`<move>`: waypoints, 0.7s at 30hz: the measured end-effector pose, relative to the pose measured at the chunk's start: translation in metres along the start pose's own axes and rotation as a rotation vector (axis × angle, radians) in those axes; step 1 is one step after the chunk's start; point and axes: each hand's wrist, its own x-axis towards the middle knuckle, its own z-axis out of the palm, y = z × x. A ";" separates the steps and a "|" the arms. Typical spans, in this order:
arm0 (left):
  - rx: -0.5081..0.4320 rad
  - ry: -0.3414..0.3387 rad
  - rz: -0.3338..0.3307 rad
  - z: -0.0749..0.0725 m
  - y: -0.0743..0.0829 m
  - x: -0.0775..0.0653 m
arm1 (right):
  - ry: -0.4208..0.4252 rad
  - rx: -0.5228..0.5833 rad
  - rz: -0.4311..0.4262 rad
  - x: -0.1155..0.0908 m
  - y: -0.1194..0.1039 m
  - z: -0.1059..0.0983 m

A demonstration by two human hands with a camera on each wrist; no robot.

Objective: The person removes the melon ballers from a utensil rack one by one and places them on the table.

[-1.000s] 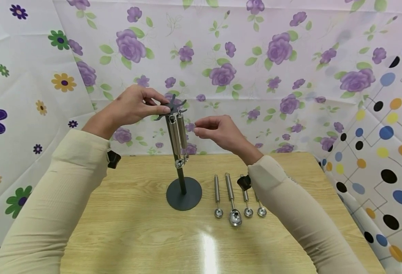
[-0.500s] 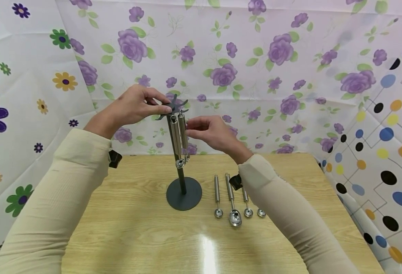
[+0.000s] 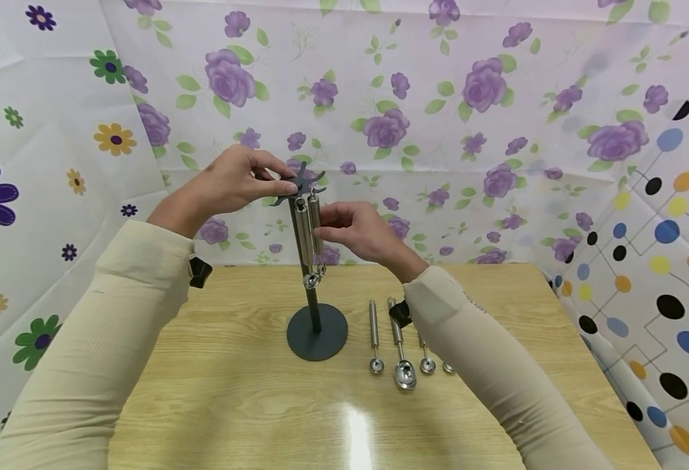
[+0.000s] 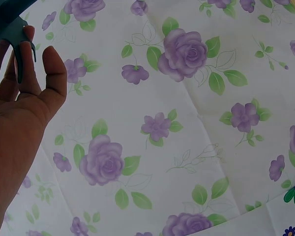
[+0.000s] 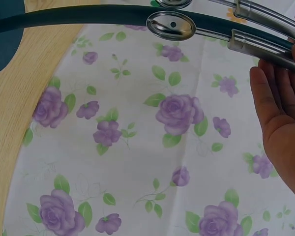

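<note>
A dark hook stand [image 3: 310, 287] holds two hanging steel melon ballers. My left hand [image 3: 235, 183] pinches the stand's hooked top between thumb and fingers; the left wrist view shows that hand [image 4: 24, 103] against the dark hooks [image 4: 14, 46]. At the right-hand melon baller [image 3: 314, 219], my right hand [image 3: 359, 228] has its thumb and fingers on the handle, pinching it. The other melon baller [image 3: 303, 235] hangs just left of it. In the right wrist view, the gripped one's oval bowl [image 5: 171, 25] has a small hole, and my right hand [image 5: 280, 105] is partly cut off.
On the wooden table [image 3: 233, 391], right of the round base [image 3: 317, 331], lie several more scoops in a row: a small melon baller [image 3: 374, 336], a larger oval scoop [image 3: 405, 375] and others partly behind the right sleeve [image 3: 474, 339]. Patterned cloth [image 3: 438, 150] hangs behind.
My right hand has moved left from beside the stand onto the handle of the right-hand melon baller. The left hand stays on the stand's top.
</note>
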 end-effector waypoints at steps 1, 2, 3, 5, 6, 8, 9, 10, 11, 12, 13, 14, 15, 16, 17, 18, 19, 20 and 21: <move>0.002 0.001 0.000 0.000 0.000 0.000 | 0.001 -0.002 0.002 0.000 0.000 0.000; 0.004 0.002 0.000 0.000 0.000 0.000 | 0.004 -0.010 0.002 -0.001 0.000 0.000; 0.007 0.004 0.002 0.001 0.000 0.000 | 0.005 -0.016 0.001 -0.001 0.000 0.000; 0.015 0.007 0.004 0.001 0.000 0.000 | 0.010 -0.028 -0.004 -0.002 0.000 -0.001; 0.018 0.008 0.005 0.001 0.000 0.000 | 0.013 -0.037 -0.007 -0.002 0.000 -0.001; 0.022 0.007 0.008 0.000 0.000 0.000 | 0.015 -0.048 -0.018 -0.003 0.000 -0.003; 0.024 0.007 0.009 0.000 0.000 0.000 | 0.015 -0.050 -0.022 -0.004 0.000 -0.003; 0.024 0.006 0.008 0.000 0.000 0.000 | 0.015 -0.053 -0.025 -0.004 0.000 -0.004; 0.025 0.005 0.007 0.000 0.000 0.000 | 0.016 -0.058 -0.026 -0.005 0.000 -0.005; 0.021 0.003 0.004 0.000 0.001 0.000 | 0.016 -0.062 -0.027 -0.006 -0.001 -0.006; 0.020 0.002 0.001 0.000 0.001 -0.001 | 0.018 -0.066 -0.026 -0.007 -0.001 -0.007; 0.019 0.001 -0.002 0.000 0.001 -0.001 | 0.021 -0.072 -0.023 -0.008 -0.001 -0.007; 0.019 0.001 -0.002 0.000 0.001 -0.001 | 0.024 -0.079 -0.020 -0.009 -0.002 -0.008; 0.020 0.001 -0.001 0.000 0.001 -0.001 | 0.028 -0.084 -0.019 -0.009 -0.002 -0.009; 0.020 0.000 -0.001 0.000 0.001 -0.001 | 0.030 -0.089 -0.017 -0.010 -0.002 -0.010; 0.021 0.000 0.000 0.000 0.002 -0.001 | 0.031 -0.092 -0.015 -0.011 -0.003 -0.011; 0.023 0.000 0.002 0.000 0.002 -0.001 | 0.032 -0.095 -0.011 -0.012 -0.003 -0.011; 0.024 0.001 0.005 0.000 0.002 -0.001 | 0.030 -0.095 -0.008 -0.013 -0.004 -0.012; 0.026 0.001 0.008 0.001 0.002 -0.001 | 0.031 -0.097 -0.003 -0.013 -0.004 -0.014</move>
